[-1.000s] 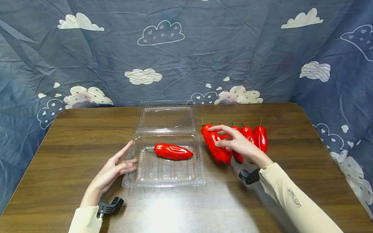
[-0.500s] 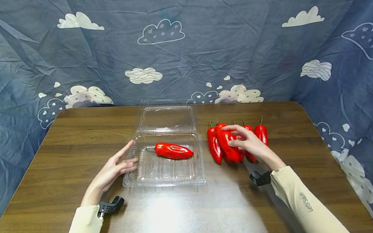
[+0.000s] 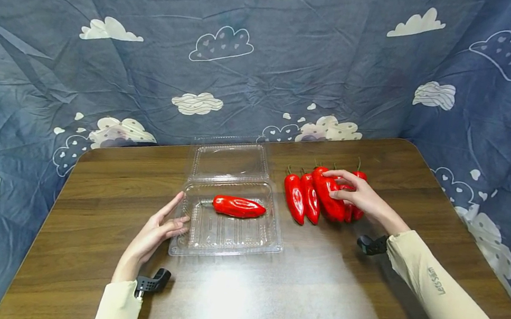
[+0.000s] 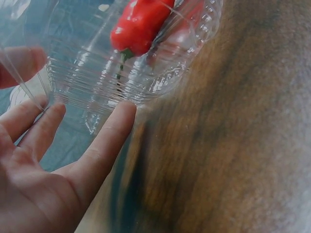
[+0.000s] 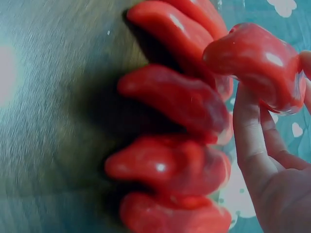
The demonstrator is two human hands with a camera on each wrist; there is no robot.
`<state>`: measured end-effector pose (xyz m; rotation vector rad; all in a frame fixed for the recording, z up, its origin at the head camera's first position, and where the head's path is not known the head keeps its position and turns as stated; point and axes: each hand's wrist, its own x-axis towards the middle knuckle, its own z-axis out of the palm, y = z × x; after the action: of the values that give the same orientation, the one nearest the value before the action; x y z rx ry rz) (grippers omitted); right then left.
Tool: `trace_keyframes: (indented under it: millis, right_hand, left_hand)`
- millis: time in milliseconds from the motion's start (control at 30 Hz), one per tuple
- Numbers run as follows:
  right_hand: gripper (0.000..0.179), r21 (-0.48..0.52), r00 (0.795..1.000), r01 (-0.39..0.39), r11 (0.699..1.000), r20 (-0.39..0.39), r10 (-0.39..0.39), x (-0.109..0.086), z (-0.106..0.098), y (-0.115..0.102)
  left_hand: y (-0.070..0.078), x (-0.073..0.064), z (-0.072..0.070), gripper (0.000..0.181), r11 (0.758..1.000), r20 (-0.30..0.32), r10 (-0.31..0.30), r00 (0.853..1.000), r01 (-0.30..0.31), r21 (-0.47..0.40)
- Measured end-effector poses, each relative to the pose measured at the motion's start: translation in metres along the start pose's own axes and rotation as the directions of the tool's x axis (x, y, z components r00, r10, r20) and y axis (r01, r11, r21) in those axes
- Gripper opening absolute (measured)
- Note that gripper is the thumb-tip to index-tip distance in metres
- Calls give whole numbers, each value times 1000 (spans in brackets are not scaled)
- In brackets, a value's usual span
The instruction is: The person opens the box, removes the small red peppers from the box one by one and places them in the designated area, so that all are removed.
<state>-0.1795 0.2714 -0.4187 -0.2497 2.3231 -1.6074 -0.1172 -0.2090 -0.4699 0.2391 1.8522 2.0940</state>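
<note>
My right hand point(image 3: 358, 196) pinches a long red pepper point(image 3: 327, 194) between thumb and fingers, over the row of peppers. In the right wrist view the held pepper point(image 5: 257, 63) has its blunt end among the fingers point(image 5: 250, 126). Two more red peppers, one outermost point(image 3: 294, 199) and one beside it point(image 3: 310, 197), lie to its left; others sit partly hidden under the right hand. My left hand point(image 3: 150, 237) touches the left side of the clear plastic clamshell box point(image 3: 226, 241), its fingers fairly straight. One red pepper point(image 3: 239, 207) lies crosswise in the box, stem toward the left hand.
The box's clear lid point(image 3: 231, 162) lies folded back toward the rear edge of the wooden table point(image 3: 107, 200). A blue cloud-print cloth point(image 3: 151, 72) hangs behind and to the sides. A bright glare falls on the table's front middle.
My right hand has moved to the right with the pepper it holds, passing over the row and uncovering two peppers at the left end. The left hand and box stay in place.
</note>
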Motion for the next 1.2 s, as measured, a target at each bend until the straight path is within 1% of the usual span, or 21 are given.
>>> trace_keyframes:
  millis: [133, 333, 633, 867, 1067, 1200]
  right_hand:
    - [50, 9, 1000, -7, 1000, -12, 8, -4, -6, 3]
    - [49, -9, 999, -12, 1000, -32, 11, -8, -14, 9]
    - [49, 32, 998, -11, 999, -63, 13, -12, -26, 16]
    - [47, 32, 996, 0, 999, -91, 3, -15, -35, 23]
    - [48, 51, 991, 4, 999, -130, 3, -16, -44, 29]
    - [48, 36, 986, 2, 999, -166, 4, -17, -49, 34]
  left_hand:
    - [0, 0, 0, 72, 1000, 1, 0, 1000, 0, 1]
    - [0, 0, 0, 72, 1000, 0, -2, 1000, 2, 5]
    - [0, 0, 0, 72, 1000, -2, -2, 1000, 2, -3]
    - [0, 0, 0, 72, 1000, 1, 3, 1000, -3, -5]
    - [-1, 0, 0, 72, 1000, -4, 1, 1000, -1, -5]
    - [0, 0, 0, 72, 1000, -4, 2, 1000, -2, -1]
